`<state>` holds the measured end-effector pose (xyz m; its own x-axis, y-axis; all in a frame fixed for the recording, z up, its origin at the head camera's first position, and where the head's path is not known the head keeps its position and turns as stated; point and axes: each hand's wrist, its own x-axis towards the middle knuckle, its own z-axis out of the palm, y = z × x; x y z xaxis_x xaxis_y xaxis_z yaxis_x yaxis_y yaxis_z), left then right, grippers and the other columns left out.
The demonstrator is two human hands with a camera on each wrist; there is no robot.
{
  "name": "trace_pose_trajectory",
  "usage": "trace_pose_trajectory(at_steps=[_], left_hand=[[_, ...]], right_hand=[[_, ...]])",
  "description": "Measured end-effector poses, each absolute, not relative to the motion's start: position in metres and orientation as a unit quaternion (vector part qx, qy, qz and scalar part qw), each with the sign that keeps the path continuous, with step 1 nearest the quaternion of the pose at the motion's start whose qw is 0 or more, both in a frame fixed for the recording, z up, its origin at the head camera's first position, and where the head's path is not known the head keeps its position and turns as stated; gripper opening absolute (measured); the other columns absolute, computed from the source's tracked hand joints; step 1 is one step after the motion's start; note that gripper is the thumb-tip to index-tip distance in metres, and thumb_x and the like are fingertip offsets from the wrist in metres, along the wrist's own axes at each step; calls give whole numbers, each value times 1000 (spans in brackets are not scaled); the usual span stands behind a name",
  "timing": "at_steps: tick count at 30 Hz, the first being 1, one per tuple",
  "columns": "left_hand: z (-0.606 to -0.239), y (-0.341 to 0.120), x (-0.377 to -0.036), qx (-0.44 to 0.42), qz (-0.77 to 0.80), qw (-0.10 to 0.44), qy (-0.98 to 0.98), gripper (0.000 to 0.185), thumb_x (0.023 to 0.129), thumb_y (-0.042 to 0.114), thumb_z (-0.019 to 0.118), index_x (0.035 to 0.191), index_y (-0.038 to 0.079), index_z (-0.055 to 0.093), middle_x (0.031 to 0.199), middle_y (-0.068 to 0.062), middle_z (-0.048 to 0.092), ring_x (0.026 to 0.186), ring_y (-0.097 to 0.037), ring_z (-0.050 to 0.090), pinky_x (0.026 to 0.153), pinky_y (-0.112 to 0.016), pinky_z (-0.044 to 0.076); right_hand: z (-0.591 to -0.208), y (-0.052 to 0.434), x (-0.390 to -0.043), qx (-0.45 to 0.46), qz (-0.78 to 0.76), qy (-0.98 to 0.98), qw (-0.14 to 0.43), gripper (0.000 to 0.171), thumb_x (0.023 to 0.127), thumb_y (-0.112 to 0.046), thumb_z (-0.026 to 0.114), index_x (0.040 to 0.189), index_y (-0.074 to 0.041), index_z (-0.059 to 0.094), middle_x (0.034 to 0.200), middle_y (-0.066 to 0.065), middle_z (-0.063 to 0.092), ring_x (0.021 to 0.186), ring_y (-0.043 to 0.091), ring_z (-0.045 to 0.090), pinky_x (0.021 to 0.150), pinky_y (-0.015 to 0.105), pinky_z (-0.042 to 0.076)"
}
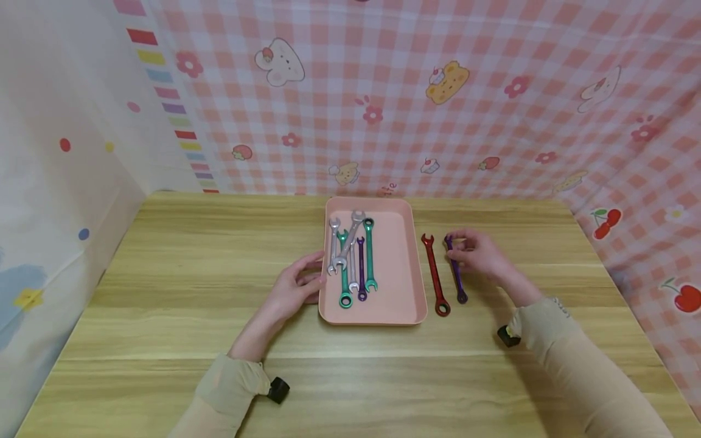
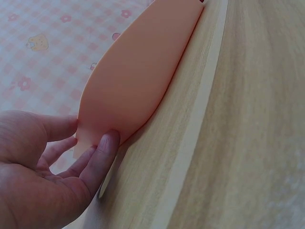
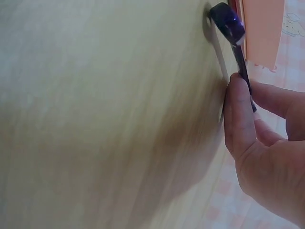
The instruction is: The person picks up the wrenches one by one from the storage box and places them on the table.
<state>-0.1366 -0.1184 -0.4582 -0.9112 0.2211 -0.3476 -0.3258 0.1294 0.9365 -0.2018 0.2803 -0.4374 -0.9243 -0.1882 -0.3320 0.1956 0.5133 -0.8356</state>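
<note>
While the left hand, loosely spread, rests against the left side of the tray, seemingly to steady it, the right hand pinches a purple wrench near its far end, presumably for control, right of the tray beyond a red wrench.

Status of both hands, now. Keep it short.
Left hand: open, fingers touching the side of the pink tray.
Right hand: closed, holding the purple wrench that is outside the tray.
</note>
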Motion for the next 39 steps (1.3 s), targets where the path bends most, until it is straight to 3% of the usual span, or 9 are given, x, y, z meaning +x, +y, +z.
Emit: trace_pose_trajectory(at_steps=[11,16,23,32,36,39], left_hand=[[-458,-119,-137,-33,660,208,721,61,106,5,57,162,16,39,162,-20,44,143,-42,55,99,-38,66],[-460,-119,-137,-22,663,203,720,61,106,4,57,163,11,37,162,-24,44,143,-44,54,99,-39,66],[-460,-119,-137,-22,662,202,721,60,106,4,56,162,11,38,161,-24,44,142,-44,55,99,-39,66],[-460,-119,-136,-25,663,205,720,60,106,4,57,163,12,38,161,-24,44,144,-44,53,99,-39,66],[-461,-119,-136,-23,663,204,720,61,106,4,57,162,12,38,161,-24,44,144,-44,53,99,-39,66],[-460,-119,-137,-22,663,203,720,61,105,4,57,162,12,38,162,-24,44,144,-44,54,99,-39,66]], right_hand=[[-435,275,-200,6,-398,900,177,56,101,-9,67,149,11,47,114,24,67,83,11,66,69,19,64],[-433,272,-198,10,-375,910,173,55,101,-10,68,147,13,48,112,23,67,85,14,67,66,18,62],[-433,270,-198,10,-370,913,170,53,98,-7,70,142,16,51,100,18,69,76,10,66,64,19,63],[-431,269,-196,11,-362,918,162,53,99,-11,70,142,14,52,107,23,70,76,13,67,63,21,62],[-430,267,-196,6,-358,924,134,50,101,-14,66,143,11,54,118,28,69,89,25,71,66,21,61],[-425,263,-196,-8,-344,933,107,50,103,-19,64,144,7,56,127,30,69,110,38,71,77,30,63]])
